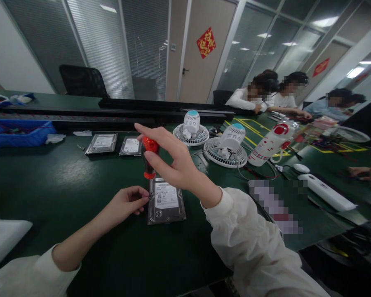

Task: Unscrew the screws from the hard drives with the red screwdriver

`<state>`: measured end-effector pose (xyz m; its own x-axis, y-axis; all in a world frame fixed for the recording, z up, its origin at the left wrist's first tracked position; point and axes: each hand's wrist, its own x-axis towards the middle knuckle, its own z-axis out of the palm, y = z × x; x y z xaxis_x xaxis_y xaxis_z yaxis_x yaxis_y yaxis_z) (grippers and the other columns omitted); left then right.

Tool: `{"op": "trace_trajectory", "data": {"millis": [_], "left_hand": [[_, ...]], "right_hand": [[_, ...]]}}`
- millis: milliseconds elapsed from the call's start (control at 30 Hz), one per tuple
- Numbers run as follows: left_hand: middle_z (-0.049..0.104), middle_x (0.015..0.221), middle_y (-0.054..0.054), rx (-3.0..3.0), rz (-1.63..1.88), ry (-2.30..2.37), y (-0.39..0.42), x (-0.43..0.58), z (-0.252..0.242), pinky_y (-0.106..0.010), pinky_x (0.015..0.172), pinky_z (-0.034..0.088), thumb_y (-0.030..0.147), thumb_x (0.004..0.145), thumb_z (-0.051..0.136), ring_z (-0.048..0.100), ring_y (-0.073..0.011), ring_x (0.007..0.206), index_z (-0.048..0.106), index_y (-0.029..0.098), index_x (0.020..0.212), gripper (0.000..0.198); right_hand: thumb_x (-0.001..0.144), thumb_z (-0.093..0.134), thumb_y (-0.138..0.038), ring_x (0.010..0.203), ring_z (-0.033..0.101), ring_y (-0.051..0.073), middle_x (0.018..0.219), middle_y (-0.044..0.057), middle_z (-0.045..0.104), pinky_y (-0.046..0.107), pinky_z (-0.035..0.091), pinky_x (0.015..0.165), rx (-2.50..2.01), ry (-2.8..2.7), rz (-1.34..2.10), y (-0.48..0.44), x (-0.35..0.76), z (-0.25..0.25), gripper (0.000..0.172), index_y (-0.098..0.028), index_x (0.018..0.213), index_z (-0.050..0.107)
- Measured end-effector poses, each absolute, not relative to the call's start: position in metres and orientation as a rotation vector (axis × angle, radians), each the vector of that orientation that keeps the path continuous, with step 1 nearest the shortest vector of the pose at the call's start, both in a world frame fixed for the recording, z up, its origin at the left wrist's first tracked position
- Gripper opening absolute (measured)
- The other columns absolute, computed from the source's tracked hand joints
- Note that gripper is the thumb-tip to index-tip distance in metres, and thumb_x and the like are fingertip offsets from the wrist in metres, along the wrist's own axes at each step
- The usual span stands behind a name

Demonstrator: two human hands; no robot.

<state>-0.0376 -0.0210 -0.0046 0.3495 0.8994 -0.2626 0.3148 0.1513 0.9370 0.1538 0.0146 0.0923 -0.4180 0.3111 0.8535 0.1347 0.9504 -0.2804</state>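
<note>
My right hand point(173, 159) grips a screwdriver point(149, 159) with a red and black handle. It stands about upright over the upper left edge of a hard drive point(167, 202), which lies label up on the green table. The screwdriver's shaft and tip are hard to make out. At the drive's left edge, my left hand point(131, 200) is closed in a pinch, fingertips touching or nearly touching the drive. What they hold, if anything, is too small to name. Two more hard drives, one on the left point(101, 143) and one nearer the middle point(130, 146), lie farther back.
A blue bin point(18, 138) stands at the left. White fan parts point(191, 128) point(227, 146), a white bottle point(270, 144) and a white power strip point(327, 192) are on the right. Black rails point(160, 108) run along the back. Several people sit at the far right.
</note>
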Motion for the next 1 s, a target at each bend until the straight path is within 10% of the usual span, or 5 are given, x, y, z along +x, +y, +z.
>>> {"op": "trace_trajectory", "data": {"millis": [433,633,800,1000], "left_hand": [[0.063,0.069,0.003,1.383,0.612,1.189,-0.0191,-0.0370,-0.0076,-0.027,0.055,0.050,0.050,0.069,0.081,0.058,-0.0129,0.058,0.064,0.020,0.082,0.037],[0.061,0.068,0.004,1.368,0.604,1.175,-0.0202,-0.0356,-0.0051,-0.027,0.056,0.048,0.052,0.068,0.080,0.056,-0.0122,0.057,0.064,0.020,0.082,0.039],[0.062,0.069,0.004,1.368,0.614,1.165,-0.0201,-0.0367,-0.0064,-0.027,0.056,0.047,0.052,0.068,0.080,0.056,-0.0120,0.058,0.063,0.020,0.082,0.038],[0.062,0.070,0.004,1.354,0.608,1.176,-0.0197,-0.0367,-0.0075,-0.027,0.056,0.047,0.050,0.069,0.080,0.056,-0.0118,0.057,0.063,0.020,0.082,0.037]], "right_hand": [[0.103,0.050,-0.042,0.098,0.055,0.017,0.101,0.005,0.059,0.041,0.055,0.096,-0.389,-1.964,0.128,0.0130,0.1553,0.0921,0.034,-0.018,0.125,0.062],[0.106,0.034,-0.029,0.122,0.058,0.018,0.130,0.011,0.062,0.043,0.052,0.107,-0.326,-2.003,0.200,0.0133,0.1558,0.0933,0.040,-0.016,0.137,0.055],[0.103,0.051,-0.038,0.096,0.058,0.016,0.099,0.004,0.061,0.038,0.057,0.091,-0.385,-1.938,0.127,0.0155,0.1551,0.0923,0.034,-0.018,0.126,0.064],[0.107,0.031,-0.025,0.122,0.058,0.019,0.130,0.013,0.061,0.044,0.052,0.108,-0.291,-2.018,0.172,0.0133,0.1558,0.0935,0.039,-0.012,0.137,0.052]]}}
